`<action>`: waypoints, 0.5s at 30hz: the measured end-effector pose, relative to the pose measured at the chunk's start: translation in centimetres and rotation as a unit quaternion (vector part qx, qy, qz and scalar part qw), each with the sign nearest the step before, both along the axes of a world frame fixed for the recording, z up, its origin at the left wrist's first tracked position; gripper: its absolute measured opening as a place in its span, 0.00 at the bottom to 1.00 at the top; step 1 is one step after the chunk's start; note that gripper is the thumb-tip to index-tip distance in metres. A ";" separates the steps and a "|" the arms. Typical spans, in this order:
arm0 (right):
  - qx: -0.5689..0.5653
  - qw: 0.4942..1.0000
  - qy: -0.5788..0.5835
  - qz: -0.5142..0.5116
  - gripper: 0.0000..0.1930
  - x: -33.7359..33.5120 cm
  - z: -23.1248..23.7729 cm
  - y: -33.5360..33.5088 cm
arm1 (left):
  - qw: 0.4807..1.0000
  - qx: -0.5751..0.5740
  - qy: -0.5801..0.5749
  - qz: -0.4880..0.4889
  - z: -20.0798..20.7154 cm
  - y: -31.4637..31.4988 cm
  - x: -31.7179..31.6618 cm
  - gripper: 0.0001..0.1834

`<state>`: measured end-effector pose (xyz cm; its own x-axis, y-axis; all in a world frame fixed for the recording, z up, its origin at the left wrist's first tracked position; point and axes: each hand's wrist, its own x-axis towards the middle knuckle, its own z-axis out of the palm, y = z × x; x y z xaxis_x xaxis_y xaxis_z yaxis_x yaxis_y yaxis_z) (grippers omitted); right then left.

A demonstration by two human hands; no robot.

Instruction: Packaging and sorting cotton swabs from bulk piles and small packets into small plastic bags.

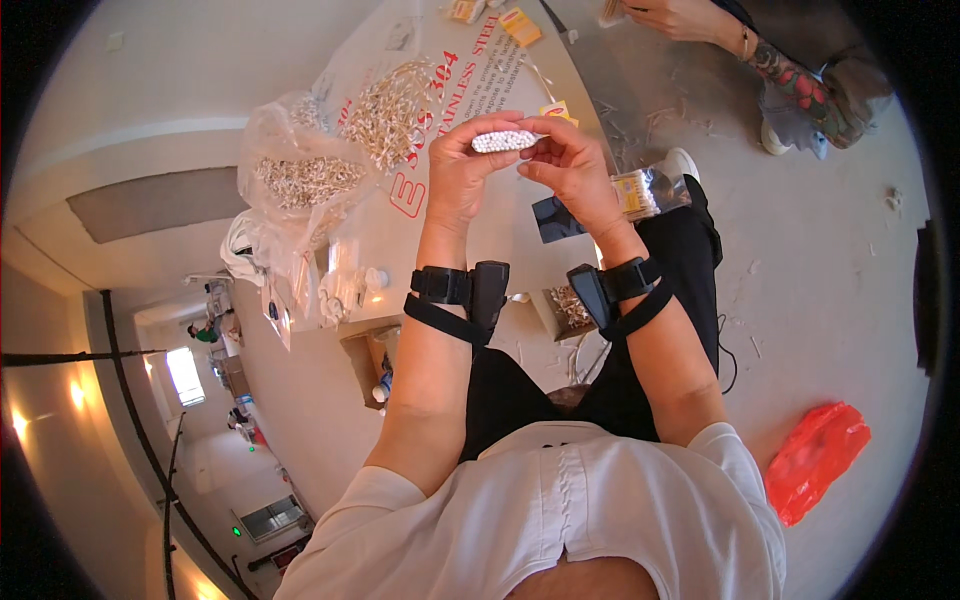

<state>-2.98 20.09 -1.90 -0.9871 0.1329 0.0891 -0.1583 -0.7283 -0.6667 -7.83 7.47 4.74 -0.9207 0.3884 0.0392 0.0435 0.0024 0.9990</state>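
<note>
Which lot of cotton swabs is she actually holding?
The small white bundle pinched between both hands; the other swabs lie loose in clear bags on the table.

place: looks to us like a small packing workshop, not a home

table: a long steel-topped worktable (440,230), with heaps of cotton swabs (392,98) near its far end and more in a clear plastic bag (300,180) hanging over its left edge

floor: bare concrete floor (830,260) with scraps on it, plus a crumpled red plastic bag (815,460)

people: we see a co-worker's hand (690,18) at the table's far right corner, so it's shared bench work

packs: small filled swab packets (645,192) off the table's right edge
</note>
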 end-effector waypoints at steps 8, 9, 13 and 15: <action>0.136 0.981 0.027 -0.136 0.15 -0.5 -1.3 -0.5 | 0.998 -0.037 -0.010 -0.059 -0.1 0.7 -0.2 0.19; 0.138 0.981 0.011 -0.135 0.14 -0.6 -1.5 -0.5 | 0.997 -0.036 -0.009 -0.061 -0.1 0.8 -0.2 0.19; 0.048 0.993 -0.052 -0.092 0.14 -0.5 -1.3 -0.3 | 0.999 -0.027 -0.003 -0.044 -0.1 0.7 -0.4 0.20; 0.034 0.993 -0.051 -0.096 0.14 -0.5 -1.3 -0.1 | 0.999 -0.023 0.007 -0.038 0.0 0.7 -0.6 0.21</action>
<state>-3.52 20.03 -3.16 -0.9483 0.3174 0.0060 -0.2200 -0.6435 -0.7332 -8.42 8.12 4.75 -0.8875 0.4596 0.0326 0.0598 0.0448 0.9972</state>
